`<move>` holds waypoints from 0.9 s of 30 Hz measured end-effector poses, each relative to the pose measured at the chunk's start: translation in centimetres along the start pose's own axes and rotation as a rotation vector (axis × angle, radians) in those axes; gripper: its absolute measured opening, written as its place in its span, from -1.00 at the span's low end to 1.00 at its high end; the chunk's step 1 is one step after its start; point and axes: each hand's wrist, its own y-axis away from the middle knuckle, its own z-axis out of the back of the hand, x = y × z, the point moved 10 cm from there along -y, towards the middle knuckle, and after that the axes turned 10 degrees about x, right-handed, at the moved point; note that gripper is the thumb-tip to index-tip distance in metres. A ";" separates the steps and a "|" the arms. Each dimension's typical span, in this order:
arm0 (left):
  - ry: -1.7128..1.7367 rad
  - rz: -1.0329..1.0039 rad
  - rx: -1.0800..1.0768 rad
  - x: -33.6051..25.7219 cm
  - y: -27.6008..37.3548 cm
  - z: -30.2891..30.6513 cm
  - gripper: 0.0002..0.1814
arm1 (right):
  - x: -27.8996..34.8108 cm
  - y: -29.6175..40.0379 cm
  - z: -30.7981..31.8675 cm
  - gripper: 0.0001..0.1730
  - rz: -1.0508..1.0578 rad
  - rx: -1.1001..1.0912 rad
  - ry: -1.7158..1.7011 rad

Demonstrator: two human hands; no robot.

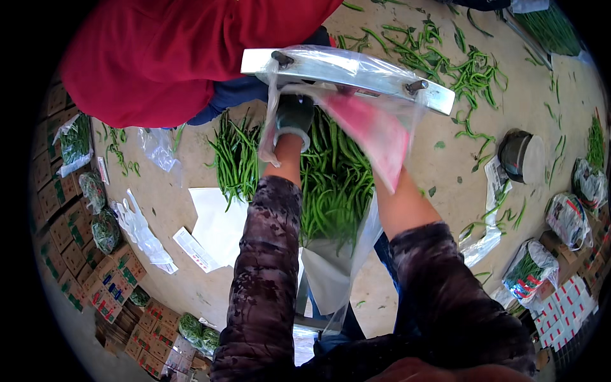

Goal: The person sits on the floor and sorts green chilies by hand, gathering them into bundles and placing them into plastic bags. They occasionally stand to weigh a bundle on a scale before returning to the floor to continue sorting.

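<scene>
A metal frame with pegs stands before me, a clear plastic bag stretched over it. Long green peppers lie in and beneath the bag, above a white sheet. My left hand, in a dark glove with a pale cuff, reaches in at the far left of the bag by the frame; its fingers are hidden. My right hand lies behind a blurred pink-and-white sheet or plastic; only the wrist and forearm show below it. Whether it holds that sheet cannot be told.
A person in a red top is close at the upper left. Loose peppers litter the floor. A round dark container stands right. Bagged vegetables and stacked cartons line the sides; white paper lies left.
</scene>
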 end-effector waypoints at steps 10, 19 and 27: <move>-0.113 -0.045 0.094 -4.3 2.4 2.8 -0.27 | 0.4 5.3 0.5 -0.48 -0.033 0.197 -0.128; 0.309 -0.070 0.543 -13.7 17.7 5.7 -0.41 | 5.1 33.6 11.0 -0.56 -0.040 0.621 -0.060; -0.511 -0.312 0.747 -4.4 28.4 17.1 -0.62 | -20.4 59.7 39.9 -0.54 -0.540 -0.018 0.684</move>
